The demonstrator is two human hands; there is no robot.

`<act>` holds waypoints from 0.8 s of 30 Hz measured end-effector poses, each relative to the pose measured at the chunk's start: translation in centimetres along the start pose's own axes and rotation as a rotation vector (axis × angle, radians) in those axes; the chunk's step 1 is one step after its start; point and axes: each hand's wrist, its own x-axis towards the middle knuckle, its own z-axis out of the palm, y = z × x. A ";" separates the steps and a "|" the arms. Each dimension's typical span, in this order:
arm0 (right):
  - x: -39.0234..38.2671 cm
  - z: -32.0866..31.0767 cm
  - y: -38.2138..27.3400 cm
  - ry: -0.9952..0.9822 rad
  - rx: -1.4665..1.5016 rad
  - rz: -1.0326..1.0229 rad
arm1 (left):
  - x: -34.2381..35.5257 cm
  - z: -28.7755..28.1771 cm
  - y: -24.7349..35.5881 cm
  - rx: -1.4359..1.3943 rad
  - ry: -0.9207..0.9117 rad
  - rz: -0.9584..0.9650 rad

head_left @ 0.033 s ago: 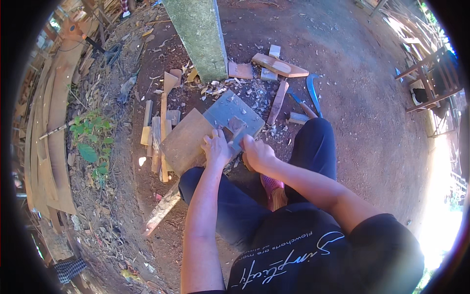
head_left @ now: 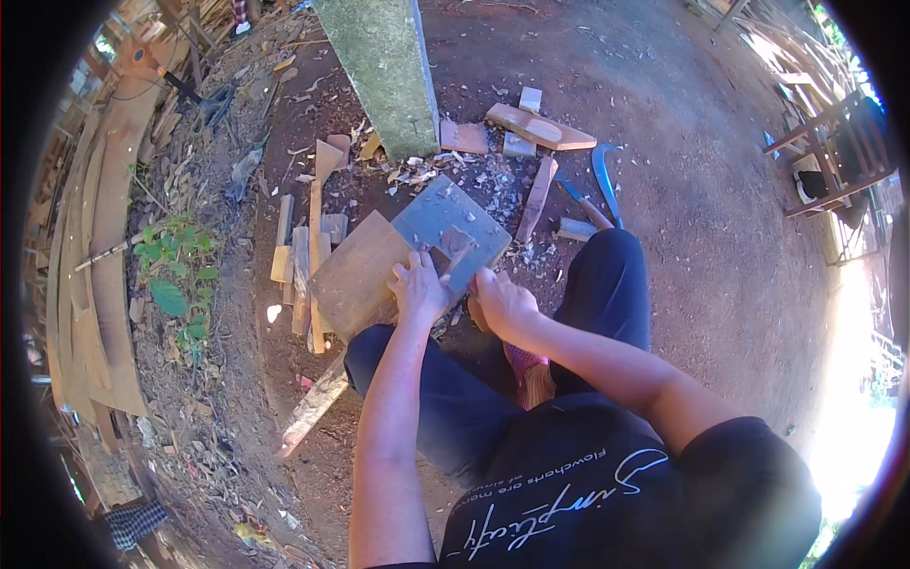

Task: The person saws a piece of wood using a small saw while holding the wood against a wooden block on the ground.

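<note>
My left hand (head_left: 419,287) rests on a square wooden board (head_left: 362,270) with its fingers curled. Its thumb presses a small pale wooden piece (head_left: 461,257), which slants over the edge of a grey slab (head_left: 444,211) lying against the board. Close by on the right, my right hand (head_left: 505,303) is closed in a fist near the end of that piece. A brown edge shows below this fist, but what it grips is mostly hidden. Shavings lie on the slab.
A mossy concrete post (head_left: 387,85) stands just beyond the slab. Wooden offcuts (head_left: 316,247) lie to the left. Right of the slab are a curved sickle blade (head_left: 604,182), a wood strip (head_left: 537,200) and a handled blade (head_left: 581,200). A wooden chair (head_left: 834,161) stands far right.
My right hand has shifted very slightly toward me. My left hand and the small wooden piece look almost unmoved.
</note>
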 end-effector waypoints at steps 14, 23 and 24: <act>0.0 2.7 -0.5 0.263 -0.034 -0.060 | 0.3 1.7 -2.3 0.091 0.038 0.027; 4.9 2.8 -0.3 0.263 -0.100 -0.099 | 0.8 2.0 -3.1 0.020 0.076 0.095; 4.8 3.1 -0.4 0.274 -0.051 -0.091 | 1.3 2.3 -3.9 -0.258 0.087 0.054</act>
